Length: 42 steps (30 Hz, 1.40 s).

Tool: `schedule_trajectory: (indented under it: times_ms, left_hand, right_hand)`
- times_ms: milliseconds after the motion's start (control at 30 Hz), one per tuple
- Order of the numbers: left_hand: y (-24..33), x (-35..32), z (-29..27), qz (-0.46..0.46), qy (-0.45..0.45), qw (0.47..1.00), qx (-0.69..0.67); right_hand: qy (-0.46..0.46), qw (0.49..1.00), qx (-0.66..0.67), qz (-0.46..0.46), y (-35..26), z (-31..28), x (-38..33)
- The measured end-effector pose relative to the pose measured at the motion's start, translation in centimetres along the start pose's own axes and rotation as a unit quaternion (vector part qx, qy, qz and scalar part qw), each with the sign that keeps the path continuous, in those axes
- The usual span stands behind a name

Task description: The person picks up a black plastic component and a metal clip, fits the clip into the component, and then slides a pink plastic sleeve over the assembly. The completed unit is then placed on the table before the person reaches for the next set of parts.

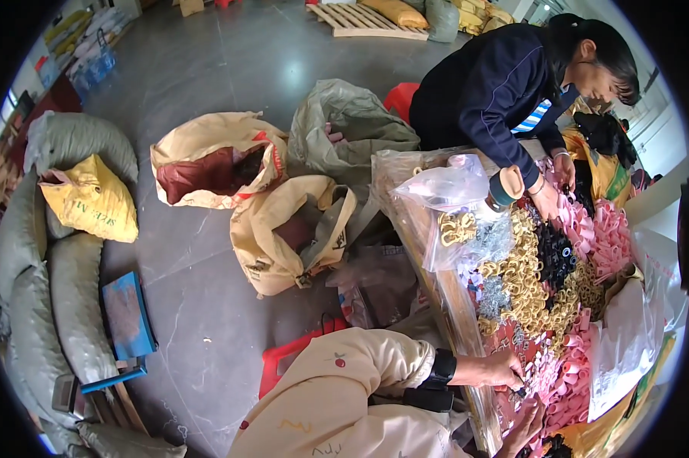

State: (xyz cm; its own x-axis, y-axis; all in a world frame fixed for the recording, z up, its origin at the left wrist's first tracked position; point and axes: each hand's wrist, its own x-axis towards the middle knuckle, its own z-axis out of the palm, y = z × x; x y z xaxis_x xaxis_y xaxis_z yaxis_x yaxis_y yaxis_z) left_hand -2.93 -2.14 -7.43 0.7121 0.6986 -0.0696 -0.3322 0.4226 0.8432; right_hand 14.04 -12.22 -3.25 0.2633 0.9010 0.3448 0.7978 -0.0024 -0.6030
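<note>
My left hand reaches over the workbench from a cream sleeve with a black band at the wrist. Its thumb and fingers are pinched around a small black piece whose kind I cannot make out. Lower down, my right hand lies with fingers stretched out beside the pink tube-shaped parts, partly hidden at the picture's lower edge. Small pale pink pieces are strewn between and around both hands. Farther up the bench lie a heap of gold-coloured rings and a pile of black parts.
A co-worker in a dark jacket leans over the bench's far end, both hands in the pink parts. Clear plastic bags and a cup-like container stand on the bench. Open sacks, a red stool and stacked grey sacks occupy the floor.
</note>
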Motion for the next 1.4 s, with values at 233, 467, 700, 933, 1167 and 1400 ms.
schedule_trajectory:
  times_ms: [233, 467, 700, 933, 1167, 1400]
  left_hand:
    - [-0.4, -1.4, -0.4, 0.029, -0.006, 0.999, 0.024]
    - [1.3, -2.9, -0.7, -0.023, -0.046, 0.996, 0.076]
    - [1.3, -2.2, -1.9, -0.101, -0.101, 0.987, -0.076]
    - [1.4, -1.2, -0.6, -0.119, -0.064, 0.990, 0.047]
    - [0.5, -0.3, 1.0, -0.175, -0.071, 0.980, 0.063]
    - [0.3, 0.8, 2.9, -0.221, -0.097, 0.970, 0.035]
  right_hand:
    - [-0.163, 0.976, 0.143, -0.023, -3.5, 2.3, 1.0]
    - [-0.195, 0.978, 0.057, -0.054, -5.1, 1.7, 0.8]
    - [-0.104, 0.986, 0.099, 0.084, -5.6, 3.5, 0.9]
    - [-0.134, 0.970, 0.201, -0.020, -2.7, 3.5, 0.4]
    - [-0.155, 0.961, 0.216, -0.071, 0.1, 2.3, -0.8]
    - [-0.166, 0.926, 0.318, -0.116, 1.0, 1.2, -1.4]
